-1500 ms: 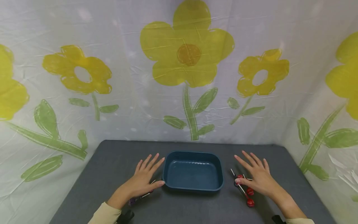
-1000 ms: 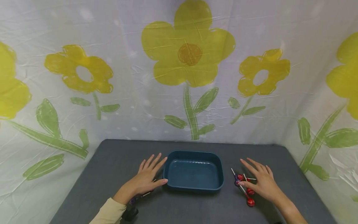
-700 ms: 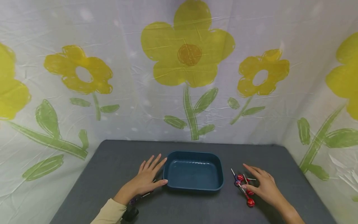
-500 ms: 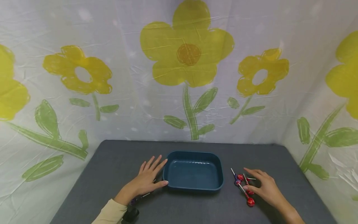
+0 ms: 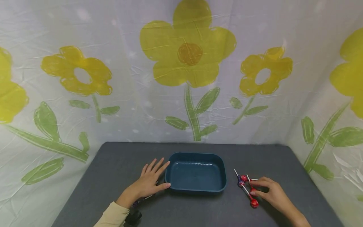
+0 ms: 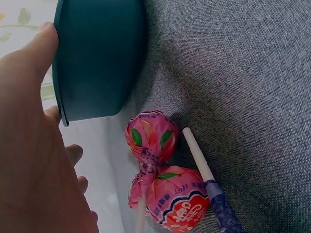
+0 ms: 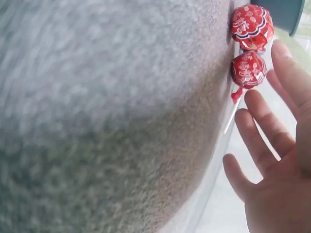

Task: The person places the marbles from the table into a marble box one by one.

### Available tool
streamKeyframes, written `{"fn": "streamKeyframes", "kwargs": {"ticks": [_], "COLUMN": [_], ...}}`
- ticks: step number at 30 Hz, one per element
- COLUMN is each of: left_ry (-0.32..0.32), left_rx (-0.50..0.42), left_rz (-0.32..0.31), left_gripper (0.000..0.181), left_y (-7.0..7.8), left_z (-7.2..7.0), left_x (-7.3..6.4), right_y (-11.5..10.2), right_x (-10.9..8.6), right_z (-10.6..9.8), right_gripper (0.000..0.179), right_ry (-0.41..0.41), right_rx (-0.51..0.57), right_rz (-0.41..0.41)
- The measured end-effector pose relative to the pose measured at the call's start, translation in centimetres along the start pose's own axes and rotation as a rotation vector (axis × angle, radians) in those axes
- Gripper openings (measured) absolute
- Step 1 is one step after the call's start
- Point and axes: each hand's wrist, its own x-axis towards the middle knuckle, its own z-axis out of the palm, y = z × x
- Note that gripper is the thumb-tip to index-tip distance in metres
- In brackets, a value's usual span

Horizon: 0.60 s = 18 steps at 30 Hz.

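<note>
Near the right edge of the tabletop [image 5: 198, 209], the right hand [image 5: 273, 193] is now lower and narrower, putting lollipops [image 5: 254, 203] within pinching reach, while the left hand [image 5: 146, 184] spreads wide against the tray [image 5: 195, 190].

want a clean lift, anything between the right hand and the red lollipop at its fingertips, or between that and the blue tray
Nothing visible stands between the right hand and that red lollipop. Toward the blue tray, a purple-wrapped lollipop and the white stick of the front lollipop lie between.

Left hand [image 5: 144, 185] splayed palm down, right hand [image 5: 273, 193] loosely bent.
</note>
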Motion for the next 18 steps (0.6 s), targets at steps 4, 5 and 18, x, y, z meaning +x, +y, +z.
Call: {"fn": "streamKeyframes", "kwargs": {"ticks": [4,5,18], "left_ry": [-0.002,0.006,-0.002], "left_rx": [-0.007,-0.011,-0.023], "left_rz": [0.002,0.011,-0.006], "left_gripper": [0.084,0.084,0.083], "left_y": [0.01,-0.02,-0.50], "left_z": [0.02,0.08,0.50], "left_x": [0.00,0.00,0.12], "right_y": [0.19,0.23,0.57], "right_x": [-0.14,-0.15,0.06], "right_z": [-0.17,-0.22,-0.56], "right_gripper": [0.024,0.023,0.030], "right_ry": [-0.054,-0.069,-0.145], "right_rx": [0.042,0.048,-0.083], "right_rz": [0.009,0.011,0.029]}}
